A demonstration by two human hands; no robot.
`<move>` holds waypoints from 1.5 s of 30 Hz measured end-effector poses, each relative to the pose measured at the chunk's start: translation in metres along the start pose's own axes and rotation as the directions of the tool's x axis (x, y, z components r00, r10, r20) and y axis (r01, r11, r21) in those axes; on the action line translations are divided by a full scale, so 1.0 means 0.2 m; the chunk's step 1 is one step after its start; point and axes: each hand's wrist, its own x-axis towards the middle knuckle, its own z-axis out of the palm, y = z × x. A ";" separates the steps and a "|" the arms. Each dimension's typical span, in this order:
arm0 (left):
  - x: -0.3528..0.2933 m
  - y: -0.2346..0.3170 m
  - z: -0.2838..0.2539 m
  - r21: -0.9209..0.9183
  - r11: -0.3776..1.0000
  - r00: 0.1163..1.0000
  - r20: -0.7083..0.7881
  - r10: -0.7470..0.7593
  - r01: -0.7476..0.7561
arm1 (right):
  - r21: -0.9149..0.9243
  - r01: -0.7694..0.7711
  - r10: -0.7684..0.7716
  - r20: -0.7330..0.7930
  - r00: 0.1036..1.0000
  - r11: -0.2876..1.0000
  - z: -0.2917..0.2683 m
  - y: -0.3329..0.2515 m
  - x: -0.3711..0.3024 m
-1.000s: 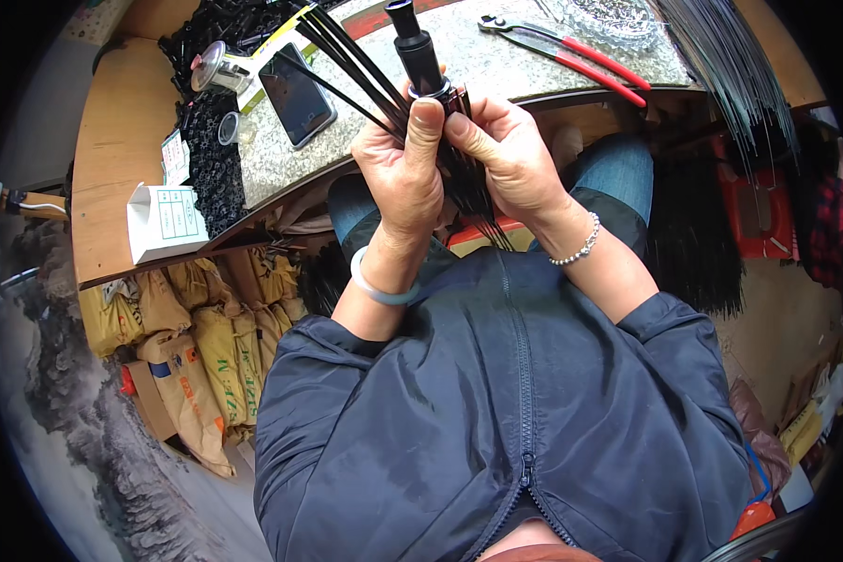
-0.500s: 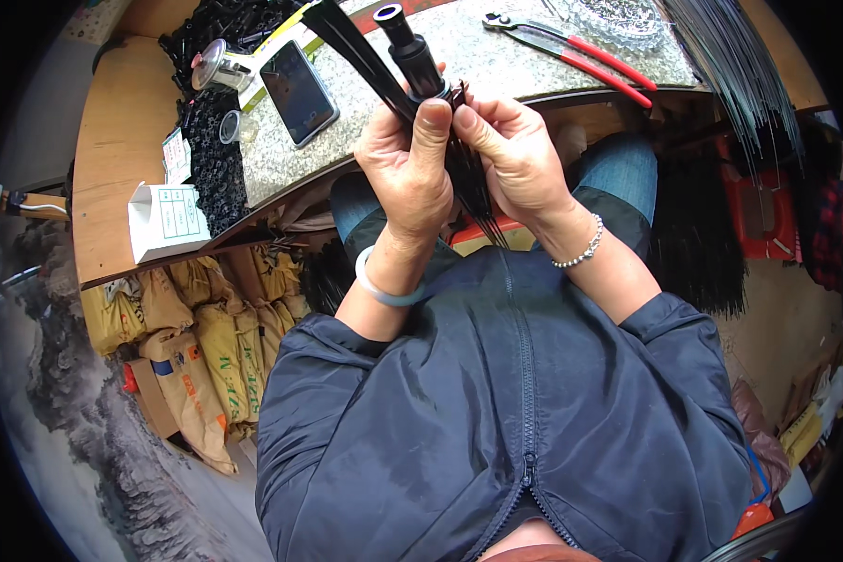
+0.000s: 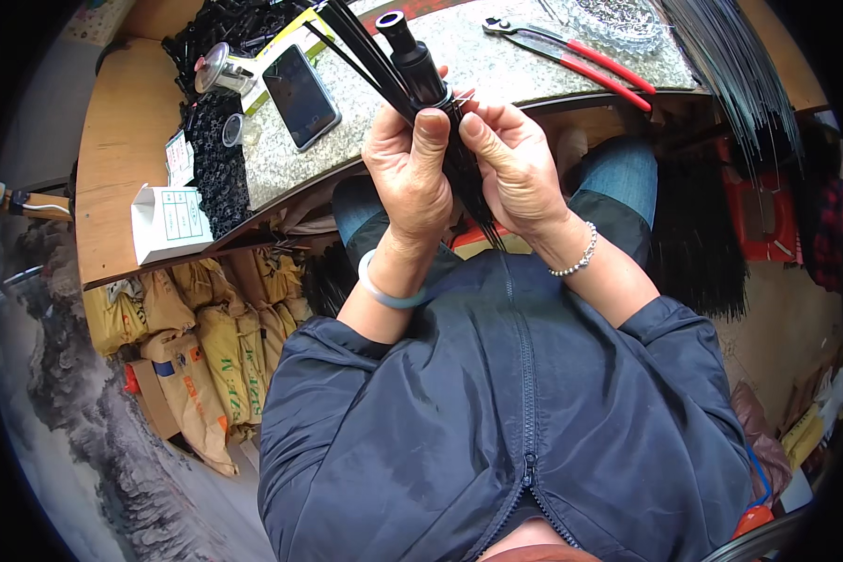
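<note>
A black stepped tube [image 3: 412, 64], its hollow end up, leans away from me at the desk's front edge. It looks like an umbrella runner. Thin black rods like umbrella ribs [image 3: 351, 47] fan out beyond my left hand, and more rods [image 3: 471, 178] hang down between my wrists. My left hand [image 3: 414, 169] is closed round the tube's lower part and the rods, thumb on top. Beside the tube's pale collar, the thumb and fingers of my right hand [image 3: 518, 164] pinch a thin pale wire [image 3: 465, 97]. The fingertips behind the tube are partly hidden.
Red-handled pliers [image 3: 571, 61] and a clear dish [image 3: 623, 23] lie on the speckled desktop. To the left are a phone [image 3: 300, 96], a lidded metal pot [image 3: 217, 70], black small parts [image 3: 223, 192] and a white box [image 3: 170, 225]. Long dark rods [image 3: 735, 75] overhang the right side.
Both hands have shifted slightly to the right and down with the tube. The rods beyond my left hand have spread apart. A pale wire now shows at my right fingertips.
</note>
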 end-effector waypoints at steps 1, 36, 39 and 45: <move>0.00 0.00 0.00 0.011 1.000 1.000 0.006 0.022 -0.022 | 0.008 -0.024 0.024 -0.005 1.000 1.000 0.02 -0.01 0.00; 0.08 0.19 0.06 0.368 0.930 0.990 0.130 -0.055 0.003 | -0.762 0.634 -0.410 0.541 0.734 0.130 0.00 -0.14 0.00; 0.05 0.15 0.04 0.445 0.894 0.998 0.053 0.031 -0.051 | -0.714 0.700 -0.490 0.612 0.620 -0.005 0.18 -0.26 0.02; 0.03 0.11 0.05 0.417 0.900 0.992 0.067 0.110 -0.128 | -0.741 0.668 -0.388 0.636 0.667 -0.065 0.23 -0.31 0.00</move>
